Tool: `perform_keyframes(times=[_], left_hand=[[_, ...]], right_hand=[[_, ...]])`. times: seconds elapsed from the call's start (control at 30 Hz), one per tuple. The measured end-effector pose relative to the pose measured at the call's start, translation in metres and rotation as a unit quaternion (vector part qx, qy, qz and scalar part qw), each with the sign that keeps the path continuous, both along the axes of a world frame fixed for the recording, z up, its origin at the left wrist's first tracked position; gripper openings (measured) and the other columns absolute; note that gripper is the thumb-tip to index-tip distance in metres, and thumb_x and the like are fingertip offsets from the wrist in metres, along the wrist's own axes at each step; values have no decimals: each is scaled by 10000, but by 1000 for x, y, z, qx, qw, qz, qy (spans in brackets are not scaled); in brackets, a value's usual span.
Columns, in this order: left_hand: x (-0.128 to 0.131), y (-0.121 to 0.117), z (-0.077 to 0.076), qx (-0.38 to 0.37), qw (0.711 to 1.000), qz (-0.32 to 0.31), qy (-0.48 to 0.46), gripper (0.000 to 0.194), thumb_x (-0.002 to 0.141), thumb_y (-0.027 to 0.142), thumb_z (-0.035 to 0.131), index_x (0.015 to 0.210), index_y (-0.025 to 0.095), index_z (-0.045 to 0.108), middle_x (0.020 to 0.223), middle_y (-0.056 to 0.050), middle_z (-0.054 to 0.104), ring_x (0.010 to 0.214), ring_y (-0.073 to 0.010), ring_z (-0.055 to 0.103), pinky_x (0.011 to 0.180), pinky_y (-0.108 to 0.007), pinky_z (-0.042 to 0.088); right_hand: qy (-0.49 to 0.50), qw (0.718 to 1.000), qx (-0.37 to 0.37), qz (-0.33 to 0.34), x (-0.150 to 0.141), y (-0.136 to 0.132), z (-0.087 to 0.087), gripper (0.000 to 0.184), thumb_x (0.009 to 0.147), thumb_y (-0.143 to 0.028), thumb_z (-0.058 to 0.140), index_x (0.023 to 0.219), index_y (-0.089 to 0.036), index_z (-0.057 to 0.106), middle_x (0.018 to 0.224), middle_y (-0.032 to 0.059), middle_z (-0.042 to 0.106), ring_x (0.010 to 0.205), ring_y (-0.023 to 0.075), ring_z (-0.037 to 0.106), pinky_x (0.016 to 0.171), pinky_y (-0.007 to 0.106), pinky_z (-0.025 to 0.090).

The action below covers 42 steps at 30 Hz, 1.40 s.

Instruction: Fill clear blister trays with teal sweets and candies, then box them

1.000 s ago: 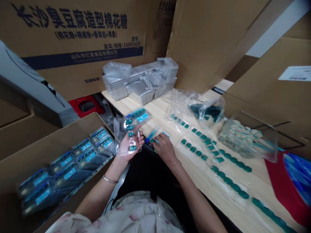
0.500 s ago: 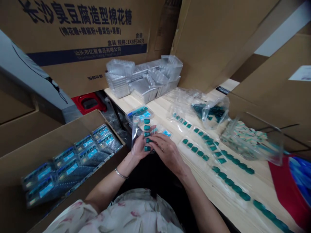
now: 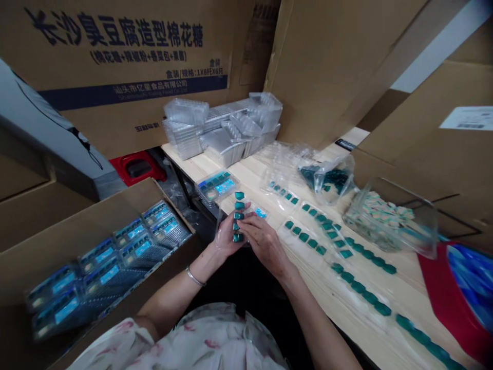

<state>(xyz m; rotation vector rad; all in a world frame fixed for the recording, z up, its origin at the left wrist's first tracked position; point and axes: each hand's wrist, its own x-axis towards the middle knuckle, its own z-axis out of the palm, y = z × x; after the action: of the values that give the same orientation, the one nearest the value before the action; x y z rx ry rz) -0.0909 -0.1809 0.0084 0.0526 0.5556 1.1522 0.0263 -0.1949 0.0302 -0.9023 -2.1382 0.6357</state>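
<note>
My left hand (image 3: 225,237) holds a clear plastic tray with a column of teal press-on nails (image 3: 238,216) upright at the near edge of the wooden table (image 3: 346,303). My right hand (image 3: 262,237) meets it from the right, fingers curled against the tray's front. A small blue-labelled packet (image 3: 261,211) lies on the table just behind the hands. Another filled clear box (image 3: 216,185) sits a little further back to the left.
An open cardboard box (image 3: 103,257) on my left holds several filled blue-labelled packs. Rows of teal nails on clear strips (image 3: 346,257) run along the table to the right. Stacked empty clear trays (image 3: 223,128) stand at the back; clear bags (image 3: 389,218) and tall cartons surround.
My left hand has carried the nail tray from over the box edge rightward to the table edge. My right hand left the table and joined it on the tray.
</note>
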Motion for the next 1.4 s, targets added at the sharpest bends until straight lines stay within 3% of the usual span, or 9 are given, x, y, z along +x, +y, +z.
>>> perform_keyframes(times=[0.2, 0.37, 0.5, 0.73, 0.97, 1.07, 1.23, 1.33, 1.4], left_hand=[[-2, 4, 5, 43, 995, -27, 88, 278, 775, 326, 612, 991, 153, 645, 608, 13, 539, 436, -54, 467, 379, -160, 345], [-17, 9, 0, 121, 953, 7, 277, 314, 760, 418, 619, 953, 170, 629, 716, -8, 562, 506, -68, 472, 409, -167, 330], [-28, 24, -5, 209, 837, 40, 504, 288, 784, 425, 589, 948, 190, 619, 759, -11, 583, 610, -111, 508, 522, -203, 393], [-32, 48, -14, 299, 622, 42, 723, 251, 805, 388, 570, 957, 197, 628, 748, -56, 602, 785, -221, 562, 815, -322, 389], [-29, 46, -28, 299, 425, -53, 853, 272, 870, 379, 459, 966, 172, 607, 999, -132, 593, 949, -259, 554, 832, -359, 407], [-28, 45, -32, 295, 372, -83, 876, 289, 887, 388, 429, 1009, 184, 593, 1048, -128, 582, 1010, -254, 538, 837, -353, 421], [-33, 33, -33, 314, 415, 7, 854, 285, 872, 372, 472, 1072, 191, 565, 1074, -121, 567, 1061, -259, 506, 923, -393, 395], [-38, 3, -41, 280, 519, 167, 790, 398, 819, 386, 558, 1162, 194, 495, 1143, -126, 506, 1113, -267, 463, 991, -445, 347], [-38, -20, -50, 160, 634, 244, 716, 556, 729, 435, 656, 1176, 187, 438, 1131, -123, 474, 1064, -256, 488, 922, -431, 422]], right_hand=[[107, 988, -50, -99, 19, 5, 18, 232, 840, -256, 559, 1055, -257, 646, 1040, 60, 627, 929, 194, 590, 850, 348, 492], [252, 927, -240, -140, 25, 9, 14, 307, 788, -374, 615, 1050, -213, 604, 915, 43, 640, 638, 133, 587, 584, 281, 508], [363, 845, -387, -72, 18, -1, 9, 466, 778, -451, 596, 1171, -218, 505, 936, 29, 630, 573, 112, 601, 506, 265, 511], [345, 827, -405, -182, 17, 6, -28, 765, 673, -354, 700, 1311, -139, 337, 609, -75, 539, 430, 123, 566, 380, 235, 487], [147, 888, -364, -240, 21, 15, -65, 788, 775, -394, 570, 1411, -132, 183, 573, -74, 542, 352, 98, 502, 315, 189, 391], [35, 911, -330, -245, 21, 13, -66, 729, 818, -391, 515, 1424, -145, 193, 588, -56, 569, 380, 96, 505, 369, 189, 398], [-47, 925, -276, -257, 21, 11, -63, 694, 834, -416, 495, 1412, -122, 247, 619, -15, 607, 467, 133, 550, 476, 223, 421], [-59, 926, -264, -262, 23, 12, -65, 688, 842, -433, 478, 1412, -120, 254, 629, -6, 616, 511, 148, 573, 516, 238, 429], [-61, 930, -252, -262, 23, 12, -67, 683, 846, -442, 464, 1412, -119, 258, 625, -7, 615, 540, 159, 587, 530, 245, 434]])
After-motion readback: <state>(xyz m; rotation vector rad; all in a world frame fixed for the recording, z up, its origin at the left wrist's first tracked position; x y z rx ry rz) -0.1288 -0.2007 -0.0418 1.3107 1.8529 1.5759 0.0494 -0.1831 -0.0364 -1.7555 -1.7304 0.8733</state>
